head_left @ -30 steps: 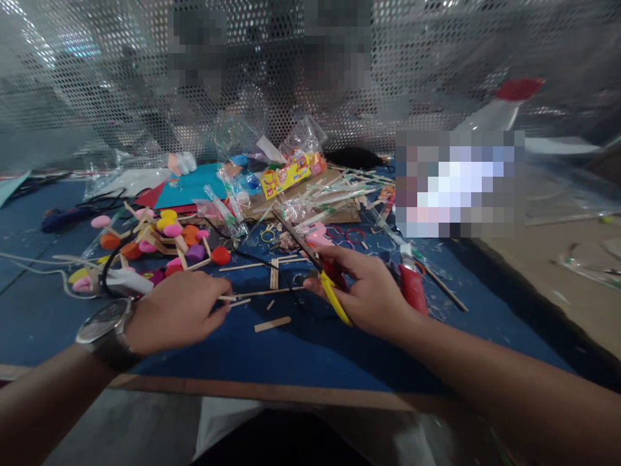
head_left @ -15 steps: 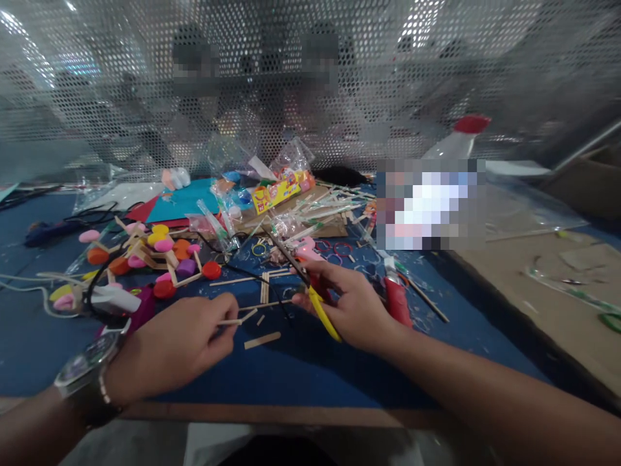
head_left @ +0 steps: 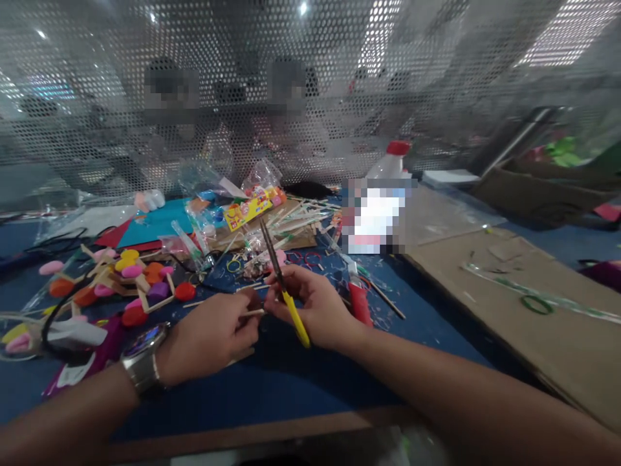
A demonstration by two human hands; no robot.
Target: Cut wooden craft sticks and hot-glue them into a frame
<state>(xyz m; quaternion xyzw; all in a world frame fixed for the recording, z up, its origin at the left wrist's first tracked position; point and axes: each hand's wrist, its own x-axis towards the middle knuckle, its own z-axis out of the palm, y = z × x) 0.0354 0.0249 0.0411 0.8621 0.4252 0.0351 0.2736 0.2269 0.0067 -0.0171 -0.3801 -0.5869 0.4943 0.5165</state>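
My left hand [head_left: 218, 333], with a watch [head_left: 145, 353] on its wrist, is closed on a thin wooden stick [head_left: 253, 313] whose end pokes out toward the right. Close beside it, my right hand [head_left: 313, 301] grips yellow-handled scissors [head_left: 294, 317], their dark blades pointing up and away, apparently closed together. The right fingertips come near the stick's end; whether they touch it I cannot tell. Under and behind the left hand, parts of other wooden sticks show on the blue table [head_left: 291, 382]. A red-handled tool [head_left: 359, 301] lies just right of my right hand.
At left sits a wooden-stick structure with coloured discs [head_left: 158, 291]. Farther back are blue-green sheets [head_left: 162, 223], a yellow packet [head_left: 250, 208] and scattered sticks. A red-capped bottle [head_left: 388, 162] stands behind a blurred bright patch. Cardboard [head_left: 504, 304] covers the right side, with a green ring [head_left: 537, 304].
My hands have come together, the left moving right with the stick. The scissors now point more upright. The view has shifted toward the right.
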